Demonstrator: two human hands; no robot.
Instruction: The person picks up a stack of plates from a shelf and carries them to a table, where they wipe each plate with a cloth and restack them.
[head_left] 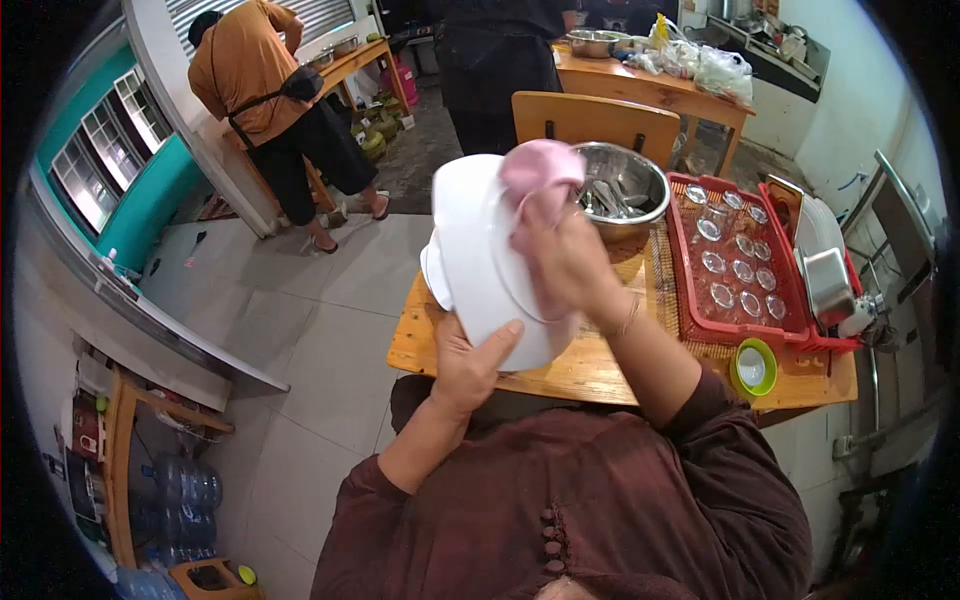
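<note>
Left hand holds plate, right hand cloth

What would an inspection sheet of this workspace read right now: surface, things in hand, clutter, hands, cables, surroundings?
Surface: wooden table, bare strip along the near edge.
Things in hand: white plate held tilted above the table; pink cloth against its face.
Clutter: steel bowl holding cutlery; red tray with glasses in rows; small green dish at the near right corner; steel container in a second red rack.
Hands: left hand grips the plate's lower edge; right hand presses the cloth on the plate.
Cables: nothing seen.
Surroundings: person in an orange shirt bent at a counter; another person in dark clothes beside a far table; water bottles on the tiled floor.
</note>
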